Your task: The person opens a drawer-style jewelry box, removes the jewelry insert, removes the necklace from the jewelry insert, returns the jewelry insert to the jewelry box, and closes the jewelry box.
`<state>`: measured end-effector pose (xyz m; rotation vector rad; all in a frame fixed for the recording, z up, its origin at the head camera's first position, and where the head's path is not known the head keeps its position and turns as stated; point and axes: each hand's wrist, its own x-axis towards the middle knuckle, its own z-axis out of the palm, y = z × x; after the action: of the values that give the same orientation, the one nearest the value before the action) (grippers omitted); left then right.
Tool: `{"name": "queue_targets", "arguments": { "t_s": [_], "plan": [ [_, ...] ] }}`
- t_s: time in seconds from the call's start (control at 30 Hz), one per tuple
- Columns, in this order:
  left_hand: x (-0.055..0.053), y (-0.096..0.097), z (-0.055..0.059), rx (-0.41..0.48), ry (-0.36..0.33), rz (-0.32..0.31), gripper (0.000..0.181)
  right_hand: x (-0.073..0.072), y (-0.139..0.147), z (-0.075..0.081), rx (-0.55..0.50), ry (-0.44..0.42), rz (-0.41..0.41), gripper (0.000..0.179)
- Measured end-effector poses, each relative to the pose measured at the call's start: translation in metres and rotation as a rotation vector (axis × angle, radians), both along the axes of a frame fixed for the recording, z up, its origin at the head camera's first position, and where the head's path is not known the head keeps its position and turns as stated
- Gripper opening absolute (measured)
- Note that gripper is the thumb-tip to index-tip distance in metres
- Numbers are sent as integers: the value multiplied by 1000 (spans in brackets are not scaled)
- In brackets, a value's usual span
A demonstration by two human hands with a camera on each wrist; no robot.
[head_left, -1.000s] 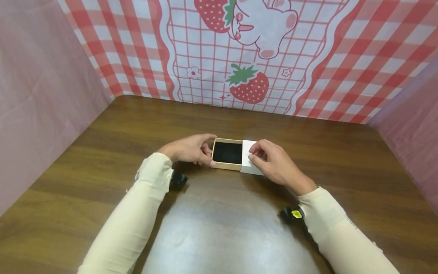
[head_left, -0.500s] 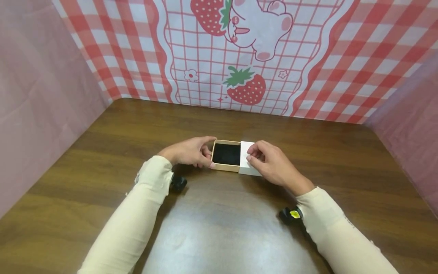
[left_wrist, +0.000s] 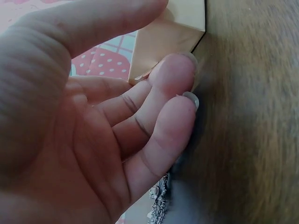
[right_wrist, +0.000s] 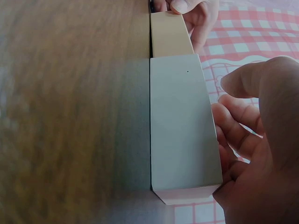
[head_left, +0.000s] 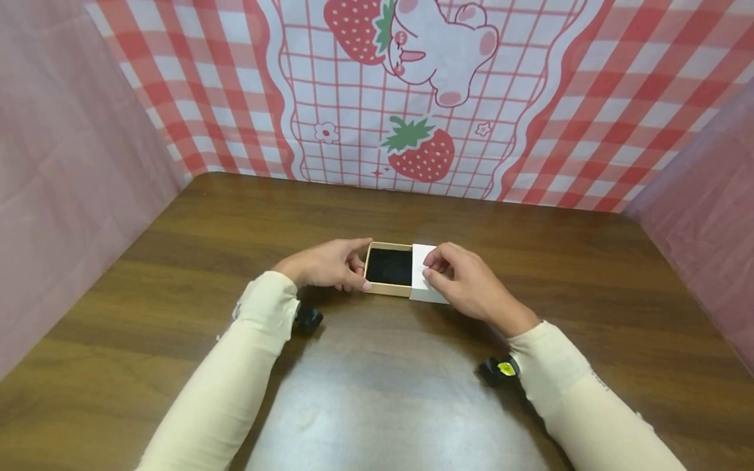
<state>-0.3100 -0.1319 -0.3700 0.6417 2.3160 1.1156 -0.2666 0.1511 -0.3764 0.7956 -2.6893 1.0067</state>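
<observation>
A tan drawer box [head_left: 389,289] lined with black [head_left: 390,265] lies partly inside a white sleeve [head_left: 418,286] on the table. My left hand [head_left: 326,265] grips the drawer's left end, thumb at the near corner and index finger at the far one. Its other fingers curl by the end wall, as the left wrist view shows beside the tan drawer [left_wrist: 159,44]. My right hand [head_left: 471,281] rests with loosely bent fingers at the sleeve's top. In the right wrist view the thumb [right_wrist: 243,80] stands apart from the white sleeve [right_wrist: 184,121].
The brown wooden table [head_left: 365,386] reaches back to a red-and-white strawberry cloth [head_left: 421,154]. Pink cloth hangs on the left [head_left: 76,163] and right sides. Black wrist cameras sit under both cuffs, the left one [head_left: 308,319] close over the table.
A slightly shorter stretch of the drawer shows outside the white sleeve than before. Both hands keep their places on the box. The head view has shifted a little.
</observation>
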Motion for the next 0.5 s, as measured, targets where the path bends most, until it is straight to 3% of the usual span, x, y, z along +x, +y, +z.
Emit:
{"name": "queue_targets", "arguments": {
  "t_s": [0.23,0.5],
  "plan": [
    [1,3,2,-4,19,-18,98,2,2,0,6,-1,-12,11],
    [2,1,2,-9,54,12,78,-1,0,0,6,-6,1,11]
  ]
}}
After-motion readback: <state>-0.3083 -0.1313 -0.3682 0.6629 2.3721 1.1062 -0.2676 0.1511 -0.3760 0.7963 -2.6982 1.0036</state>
